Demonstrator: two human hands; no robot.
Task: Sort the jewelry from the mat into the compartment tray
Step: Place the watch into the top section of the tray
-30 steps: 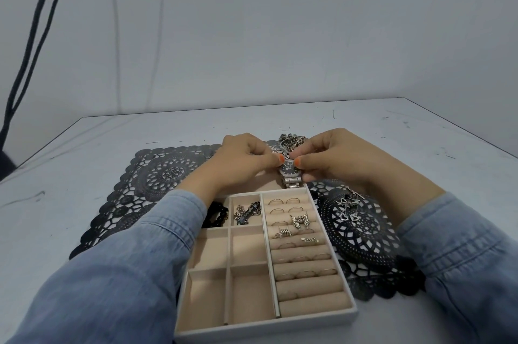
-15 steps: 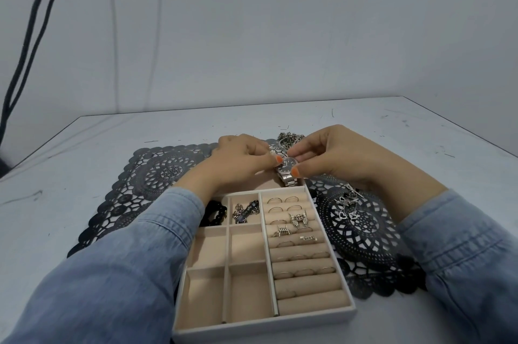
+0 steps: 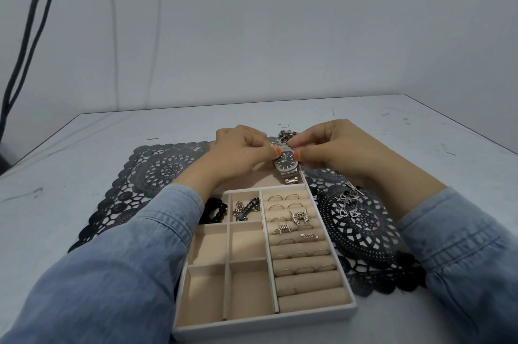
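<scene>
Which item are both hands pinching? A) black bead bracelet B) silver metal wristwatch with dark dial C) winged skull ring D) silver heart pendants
B: the left hand and right hand each pinch the silver metal wristwatch with dark dial by its case, at the far end of the beige compartment tray.

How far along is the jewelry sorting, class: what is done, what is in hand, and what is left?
Done: rings sit on the tray rolls; a black bracelet and a chain piece each fill a small compartment. In hand: the left hand and right hand pinch the watch at the far compartment. Left: heart pieces and a chain pile lie on the mat.
</scene>
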